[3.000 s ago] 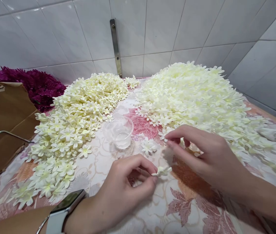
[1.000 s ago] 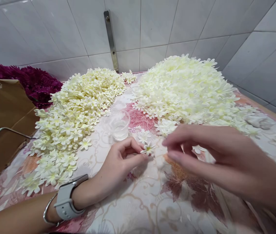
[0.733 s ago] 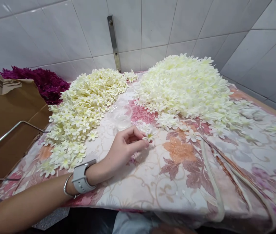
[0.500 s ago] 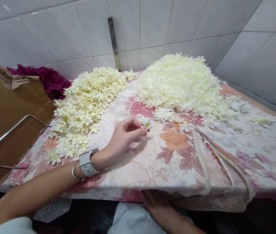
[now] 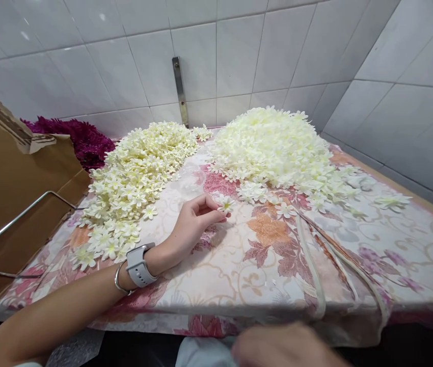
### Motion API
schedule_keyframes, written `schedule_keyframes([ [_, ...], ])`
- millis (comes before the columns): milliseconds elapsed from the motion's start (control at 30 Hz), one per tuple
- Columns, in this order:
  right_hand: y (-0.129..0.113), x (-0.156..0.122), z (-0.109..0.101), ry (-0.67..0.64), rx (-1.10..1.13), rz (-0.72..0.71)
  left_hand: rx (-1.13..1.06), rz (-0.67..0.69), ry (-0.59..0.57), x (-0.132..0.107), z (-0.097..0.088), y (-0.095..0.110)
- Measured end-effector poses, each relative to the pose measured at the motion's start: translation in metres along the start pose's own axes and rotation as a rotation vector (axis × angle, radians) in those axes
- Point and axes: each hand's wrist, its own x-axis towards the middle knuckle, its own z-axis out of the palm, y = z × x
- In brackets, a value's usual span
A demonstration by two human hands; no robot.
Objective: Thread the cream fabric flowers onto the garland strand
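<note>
My left hand [image 5: 197, 224] rests on the floral tablecloth, thumb and fingers pinching a small white artificial flower [image 5: 225, 203] with a yellow-green centre. Low at the front edge, my right hand [image 5: 277, 346] is smeared by motion above my lap, and its fingers cannot be made out. A heap of cream flowers [image 5: 140, 168] lies to the left of my left hand. Beyond it to the right rises a larger heap of paler flowers [image 5: 270, 148], with a few loose blossoms [image 5: 286, 209] at its near edge.
An open cardboard box [image 5: 21, 204] and a bent metal rod [image 5: 10, 224] stand at the left. Purple flowers [image 5: 86, 142] lie behind the box. Thin cords or strips [image 5: 312, 265] hang over the table's front edge. A metal bracket [image 5: 180, 92] is fixed to the tiled wall.
My right hand has come up from beneath the table's front edge and is now blurred. The left hand keeps its pinch on the flower. The view has tilted slightly upward.
</note>
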Motion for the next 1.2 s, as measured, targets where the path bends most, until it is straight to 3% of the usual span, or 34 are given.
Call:
schedule_keyframes([
  [67,0.002,0.030,-0.074,0.268,-0.359,-0.012,-0.001,-0.012,-0.007,0.000,-0.001,0.000],
  [100,0.006,0.047,-0.105,0.438,-0.509,0.074,-0.001,-0.017,-0.013,0.000,-0.001,0.001],
  [133,0.012,0.064,-0.130,0.495,-0.561,0.126,-0.001,-0.022,-0.019,0.000,-0.001,0.001],
  [200,0.025,0.096,-0.157,0.364,-0.454,0.163,-0.005,-0.030,-0.026,0.000,-0.001,0.001],
  [267,0.036,0.117,-0.156,0.233,-0.383,0.128,0.002,-0.027,-0.031,-0.001,0.000,0.000],
  [333,0.042,0.124,-0.139,0.065,-0.259,0.118,0.032,-0.020,-0.042,-0.002,0.000,-0.001],
  [400,0.045,0.121,-0.120,0.001,-0.168,0.134,0.076,-0.035,-0.078,-0.003,0.002,-0.002],
  [533,0.049,0.109,-0.103,0.069,-0.058,0.194,0.177,-0.026,-0.090,-0.006,0.005,-0.002],
  [667,0.051,0.105,-0.101,0.136,0.119,0.221,0.418,0.166,0.028,-0.009,0.004,0.000],
  [800,0.053,0.107,-0.100,0.177,0.349,0.303,0.514,0.311,-0.066,-0.010,0.002,0.001],
  [933,0.055,0.106,-0.099,0.114,0.488,0.328,0.409,0.179,-0.093,-0.007,0.002,0.000],
  [1067,0.055,0.105,-0.101,0.049,0.386,0.278,0.226,-0.021,-0.021,-0.002,0.003,0.000],
  [1200,0.053,0.106,-0.107,0.007,0.361,0.350,0.167,-0.095,0.004,0.000,0.003,0.004],
])
